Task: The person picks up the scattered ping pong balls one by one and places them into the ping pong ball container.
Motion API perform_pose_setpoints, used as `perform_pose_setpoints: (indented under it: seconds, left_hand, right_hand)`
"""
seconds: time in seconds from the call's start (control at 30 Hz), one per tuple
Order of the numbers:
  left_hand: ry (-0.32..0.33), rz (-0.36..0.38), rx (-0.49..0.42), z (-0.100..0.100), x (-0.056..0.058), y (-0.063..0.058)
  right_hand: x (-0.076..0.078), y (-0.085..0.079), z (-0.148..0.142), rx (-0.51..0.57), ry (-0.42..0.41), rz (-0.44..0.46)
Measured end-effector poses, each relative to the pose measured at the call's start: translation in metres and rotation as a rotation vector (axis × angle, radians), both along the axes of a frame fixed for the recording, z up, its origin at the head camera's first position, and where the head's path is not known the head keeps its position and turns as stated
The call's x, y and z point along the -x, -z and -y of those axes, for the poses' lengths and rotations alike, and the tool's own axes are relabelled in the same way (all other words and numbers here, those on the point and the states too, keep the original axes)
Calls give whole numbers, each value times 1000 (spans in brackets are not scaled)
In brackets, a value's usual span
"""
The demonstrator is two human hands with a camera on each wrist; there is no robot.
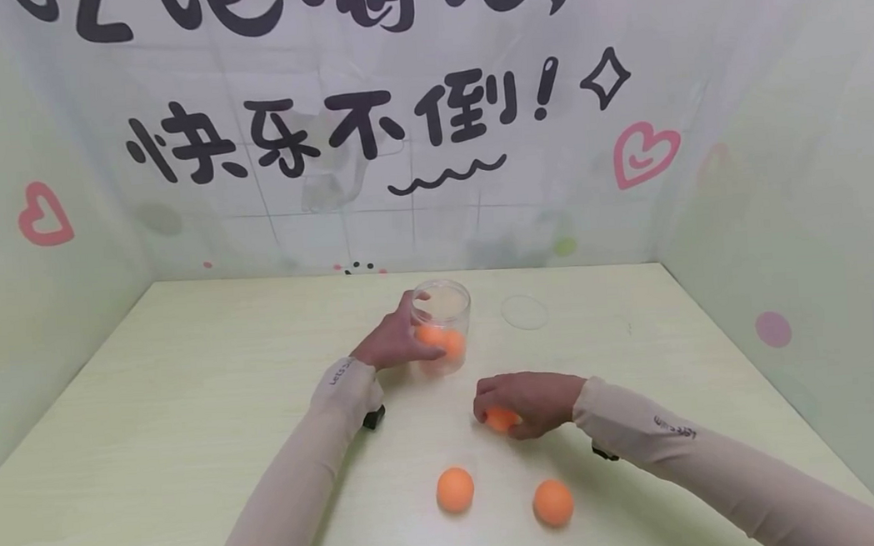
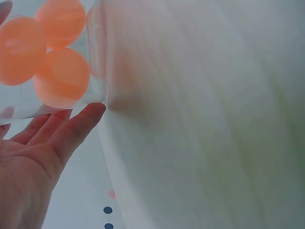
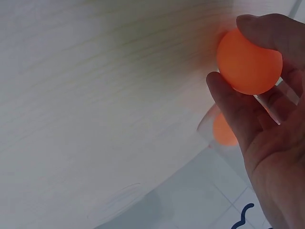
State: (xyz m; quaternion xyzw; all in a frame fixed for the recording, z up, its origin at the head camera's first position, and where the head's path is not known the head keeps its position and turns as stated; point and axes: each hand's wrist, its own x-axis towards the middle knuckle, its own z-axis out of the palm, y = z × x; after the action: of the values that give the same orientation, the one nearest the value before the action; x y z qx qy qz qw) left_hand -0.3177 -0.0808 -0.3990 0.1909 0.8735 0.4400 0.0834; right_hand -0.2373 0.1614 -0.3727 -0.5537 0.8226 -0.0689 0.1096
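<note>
A clear plastic jar (image 1: 440,302) stands upright and uncovered on the table, with several orange balls (image 2: 62,78) inside. My left hand (image 1: 398,339) grips the jar from its left side, thumb in front and fingers behind. In front of the jar and to its right, my right hand (image 1: 532,401) holds an orange ball (image 3: 249,62) between thumb and fingers, close to the tabletop. Two more orange balls lie nearer to me: one on the left (image 1: 455,490), the other ball (image 1: 553,503) on the right.
A thin clear round lid (image 1: 525,312) lies flat on the pale wooden table (image 1: 211,387), right of the jar. Light printed walls (image 1: 374,227) enclose the table at the back and on both sides.
</note>
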Motion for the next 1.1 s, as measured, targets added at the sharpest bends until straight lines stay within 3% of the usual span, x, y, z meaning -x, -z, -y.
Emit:
perform_pose_setpoints:
  seconds: [0.53, 0.77, 1.1]
  left_hand:
    - [7, 11, 6, 2, 2, 0]
    - [-1, -15, 34, 3, 1, -1]
    - [-7, 3, 22, 1, 1, -2]
  right_hand:
    - [3, -14, 2, -42, 30, 13]
    - [9, -31, 6, -37, 46, -4]
    - [27, -57, 15, -26, 56, -34]
